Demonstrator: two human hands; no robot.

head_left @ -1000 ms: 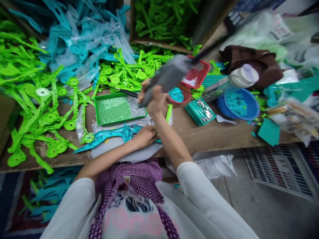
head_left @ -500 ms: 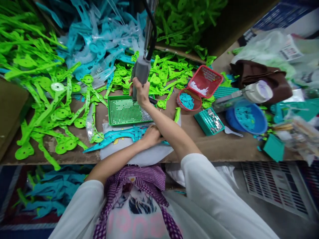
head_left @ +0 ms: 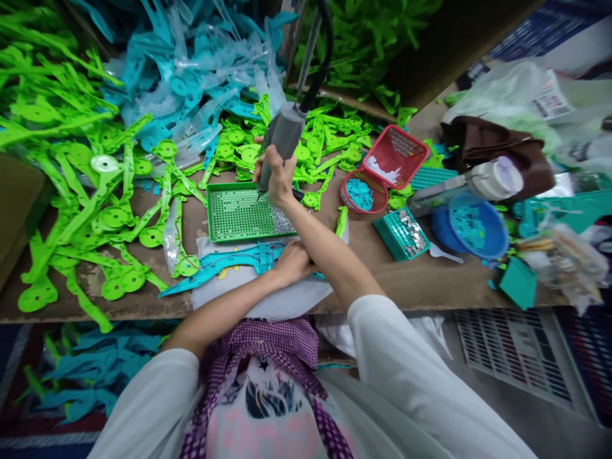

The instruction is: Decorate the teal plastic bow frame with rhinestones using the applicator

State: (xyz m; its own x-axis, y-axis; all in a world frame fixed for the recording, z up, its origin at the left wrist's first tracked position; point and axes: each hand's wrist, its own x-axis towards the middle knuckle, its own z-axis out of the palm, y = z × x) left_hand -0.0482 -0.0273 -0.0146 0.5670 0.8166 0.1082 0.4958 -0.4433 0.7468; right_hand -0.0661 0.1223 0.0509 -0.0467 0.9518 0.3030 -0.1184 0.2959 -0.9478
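**Grey power screwdriver poised over the green screw tray**

Grey power screwdriver [head_left: 282,137] stands tilted at upper centre of the frame, its tip touching the green screw tray [head_left: 239,213]. The right hand [head_left: 278,178] has its fingers clamped around the tool's lower barrel; a black cable rises from its top toward the upper edge. Below, at frame centre, the left hand [head_left: 292,262] presses down on a teal plastic part [head_left: 224,261], fingers together over it, the part lying on a white cloth [head_left: 258,299] at the near edge of the tabletop [head_left: 421,280]. Loose silver screws gather in the tray's right end. Green plastic parts [head_left: 95,204] sprawl across the left. Right of centre sit a red basket [head_left: 394,153] and a blue bowl [head_left: 471,226].
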